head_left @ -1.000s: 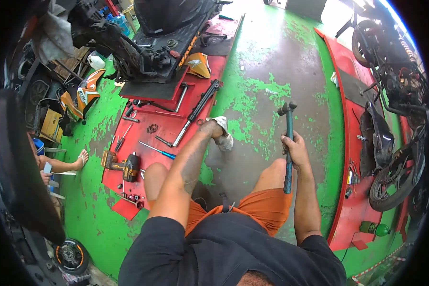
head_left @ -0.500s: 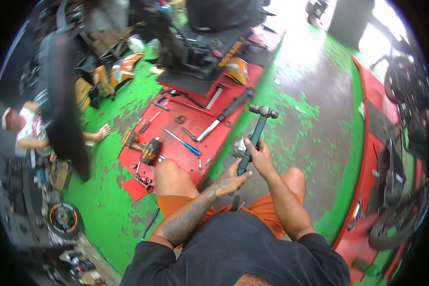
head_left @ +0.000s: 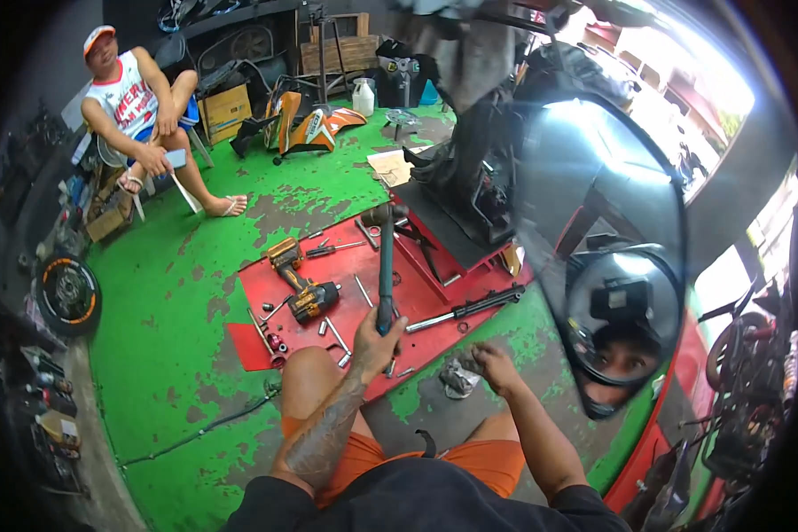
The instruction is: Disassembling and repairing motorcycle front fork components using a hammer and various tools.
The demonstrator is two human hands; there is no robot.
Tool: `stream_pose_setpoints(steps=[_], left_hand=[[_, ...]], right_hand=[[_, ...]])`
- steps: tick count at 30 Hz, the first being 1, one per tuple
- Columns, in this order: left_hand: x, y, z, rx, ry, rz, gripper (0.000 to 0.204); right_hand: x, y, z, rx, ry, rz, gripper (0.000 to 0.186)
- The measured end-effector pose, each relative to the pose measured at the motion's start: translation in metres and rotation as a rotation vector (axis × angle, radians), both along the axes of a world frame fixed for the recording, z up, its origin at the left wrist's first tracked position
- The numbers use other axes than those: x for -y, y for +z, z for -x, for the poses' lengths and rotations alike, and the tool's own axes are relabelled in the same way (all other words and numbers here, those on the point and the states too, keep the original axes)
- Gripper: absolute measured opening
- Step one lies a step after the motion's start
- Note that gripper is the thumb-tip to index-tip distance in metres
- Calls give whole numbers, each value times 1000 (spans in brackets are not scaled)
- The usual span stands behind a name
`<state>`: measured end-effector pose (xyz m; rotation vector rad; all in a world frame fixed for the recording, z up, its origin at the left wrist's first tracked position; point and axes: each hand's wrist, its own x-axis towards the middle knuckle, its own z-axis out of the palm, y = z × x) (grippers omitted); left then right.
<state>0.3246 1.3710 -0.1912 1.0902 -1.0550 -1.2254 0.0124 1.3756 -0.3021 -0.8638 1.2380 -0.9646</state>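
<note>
My left hand is wrapped round the lower end of a hammer with a blue-green handle. Its metal head points away from me, above the red work platform. To the right, apart from the hammer, my right hand has its fingers curled in and nothing visible in them. A crumpled silvery wad lies on the floor just left of that hand. Beneath and beside the hammer on the platform are a yellow-black cordless power tool, a screwdriver, sockets and a long bar-like tool.
A large dark mirror-like panel stands close on the right. Orange fairings, a white jug and a wheel lie farther off. A seated person is at far left. Motorcycle parts line the right.
My right hand has let go of the hammer and moved aside. My left hand keeps it, now farther left over the platform. The view has swung, bringing the seated person and dark panel into fuller sight.
</note>
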Motion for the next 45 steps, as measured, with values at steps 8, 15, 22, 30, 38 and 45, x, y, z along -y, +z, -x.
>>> stream_pose_setpoints(steps=[8,15,22,30,38,45], left_hand=[[59,-8,-51,-296,142,-157,37],[70,10,-51,-429,117,-135,46],[94,-25,-51,-250,77,-31,58],[128,-27,-70,18,205,116,48],[138,-22,-86,97,58,-36,55],[120,4,-88,-96,59,10,53]], right_hand=[[175,228,-154,-26,-26,461,35],[302,319,-211,634,-190,551,22],[335,349,-218,854,-233,741,22],[334,364,-220,905,-318,796,39],[352,347,-195,1246,159,731,32],[352,340,-213,1141,6,730,32]])
